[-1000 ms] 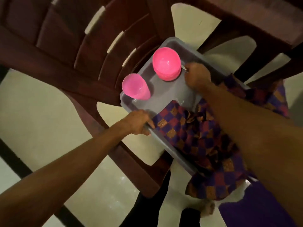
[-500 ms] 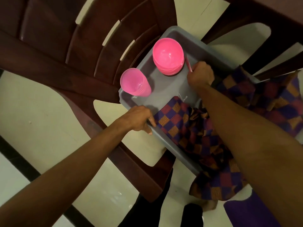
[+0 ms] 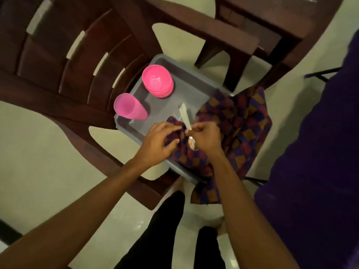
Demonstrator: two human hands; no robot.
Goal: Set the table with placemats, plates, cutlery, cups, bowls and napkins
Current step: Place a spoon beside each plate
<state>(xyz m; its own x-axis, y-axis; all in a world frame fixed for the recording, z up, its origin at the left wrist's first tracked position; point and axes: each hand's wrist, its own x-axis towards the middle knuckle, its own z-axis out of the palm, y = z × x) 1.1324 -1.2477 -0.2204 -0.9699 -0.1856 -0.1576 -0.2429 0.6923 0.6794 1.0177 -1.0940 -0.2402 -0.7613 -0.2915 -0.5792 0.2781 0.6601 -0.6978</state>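
Observation:
A grey tray (image 3: 186,88) rests on a dark brown plastic chair. In it stand a stack of pink bowls (image 3: 157,80) and a stack of pink cups (image 3: 129,107) lying tilted at the left corner. A purple, red and orange checked cloth (image 3: 233,125) spills over the tray's right side. My right hand (image 3: 206,135) is shut on metal cutlery (image 3: 186,121); handles point up toward the tray and a spoon bowl shows below my fist. My left hand (image 3: 159,142) hovers beside it over the cloth's corner, fingers curled and apart, holding nothing that I can see.
The brown chair (image 3: 81,61) takes up the upper left. A dark brown table (image 3: 258,20) with its legs stands behind the tray. A purple fabric surface (image 3: 320,162) fills the right side. My dark-trousered legs are on the pale tiled floor (image 3: 38,162) below.
My right hand has drawn back from beside the bowls toward me, lifting cutlery out. My left hand has let go of the tray's rim and moved right toward the cutlery.

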